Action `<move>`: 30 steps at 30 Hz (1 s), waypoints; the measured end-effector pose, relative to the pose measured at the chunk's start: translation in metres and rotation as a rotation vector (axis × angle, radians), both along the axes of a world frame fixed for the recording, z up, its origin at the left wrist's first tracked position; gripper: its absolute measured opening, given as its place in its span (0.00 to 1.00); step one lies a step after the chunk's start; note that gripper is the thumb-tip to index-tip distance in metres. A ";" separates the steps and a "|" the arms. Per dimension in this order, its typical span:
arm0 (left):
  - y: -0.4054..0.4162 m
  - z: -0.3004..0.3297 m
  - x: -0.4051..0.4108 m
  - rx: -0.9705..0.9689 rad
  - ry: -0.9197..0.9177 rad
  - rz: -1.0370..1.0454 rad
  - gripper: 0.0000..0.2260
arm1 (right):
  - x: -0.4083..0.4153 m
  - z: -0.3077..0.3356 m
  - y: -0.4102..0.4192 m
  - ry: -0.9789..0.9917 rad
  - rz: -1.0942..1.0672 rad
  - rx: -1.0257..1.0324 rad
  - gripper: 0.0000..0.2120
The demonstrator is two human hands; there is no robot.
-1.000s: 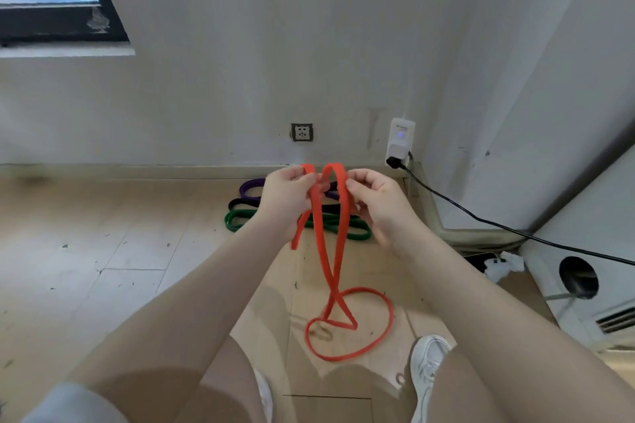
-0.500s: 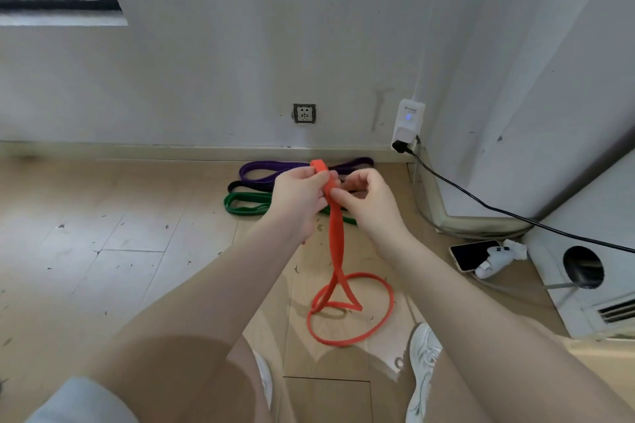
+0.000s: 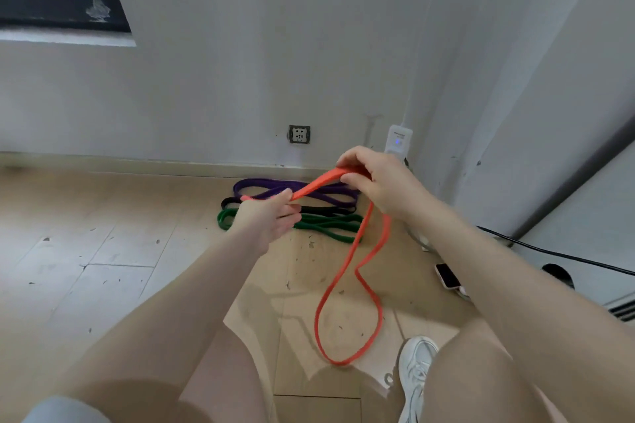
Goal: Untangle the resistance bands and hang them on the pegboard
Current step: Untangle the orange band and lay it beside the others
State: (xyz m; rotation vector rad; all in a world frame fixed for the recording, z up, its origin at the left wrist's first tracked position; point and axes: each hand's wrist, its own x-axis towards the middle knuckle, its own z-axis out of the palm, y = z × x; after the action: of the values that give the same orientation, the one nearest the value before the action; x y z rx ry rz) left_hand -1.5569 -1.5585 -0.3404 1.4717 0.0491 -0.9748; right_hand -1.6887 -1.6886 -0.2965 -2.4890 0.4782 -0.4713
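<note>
Down on the wooden floor, both bare hands hold one orange resistance band, seen from the head camera. The left hand has its fingers closed around one end of the band, low and to the left, while the right hand pinches the band between thumb and fingers, higher and to the right; a short flat stretch of orange runs taut between the two. From the right hand the rest of the band hangs down in a long loop, with one crossing partway down, and its lower curve lies on the floor just beside a white sneaker. Beyond the hands, near the baseboard, a purple band, a black band and a green band lie bunched together on the floor. A wall socket and a white plug-in adapter sit on the wall above them, and a phone lies on the floor to the right.
</note>
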 end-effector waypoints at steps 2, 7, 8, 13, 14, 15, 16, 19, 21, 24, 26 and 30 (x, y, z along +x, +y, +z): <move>0.005 0.000 0.002 0.113 -0.116 -0.093 0.15 | 0.006 0.019 0.001 0.016 0.043 -0.038 0.08; 0.001 0.039 0.002 0.393 -1.027 -0.184 0.13 | 0.012 0.050 -0.003 0.014 0.063 -0.090 0.07; -0.001 0.050 -0.001 0.416 -1.111 -0.192 0.13 | 0.010 0.054 -0.006 -0.005 0.048 -0.083 0.07; -0.023 0.084 -0.017 0.097 -1.256 -0.426 0.14 | -0.005 0.064 -0.011 -0.074 0.045 0.036 0.07; -0.027 0.088 -0.021 0.012 -1.169 -0.571 0.13 | -0.008 0.063 -0.012 -0.079 0.040 0.050 0.08; -0.030 0.090 -0.025 -0.060 -1.058 -0.688 0.12 | -0.011 0.063 -0.013 -0.084 0.027 0.057 0.10; -0.032 0.092 -0.027 -0.121 -0.949 -0.751 0.12 | -0.015 0.061 -0.014 -0.091 0.012 0.069 0.11; -0.038 0.099 -0.031 -0.208 -0.817 -0.764 0.08 | -0.026 0.056 -0.019 -0.147 -0.027 0.094 0.09; -0.042 0.103 -0.034 -0.165 -0.986 -0.759 0.06 | -0.031 0.053 -0.023 -0.180 -0.041 0.150 0.10; -0.049 0.109 -0.039 -0.048 -1.270 -0.812 0.07 | -0.038 0.043 -0.028 -0.210 -0.007 0.400 0.11; -0.049 0.112 -0.041 -0.062 -1.367 -0.786 0.06 | -0.045 0.031 -0.032 -0.198 0.044 0.559 0.14; -0.042 0.119 -0.036 -0.306 -1.172 -0.446 0.07 | -0.058 -0.014 -0.036 -0.095 0.007 0.529 0.09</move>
State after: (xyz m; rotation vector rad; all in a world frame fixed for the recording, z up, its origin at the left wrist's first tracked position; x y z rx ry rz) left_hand -1.5926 -1.6009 -0.2212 1.5836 -1.2556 -0.2969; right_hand -1.7464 -1.7242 -0.3106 -1.9518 0.4829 -0.3959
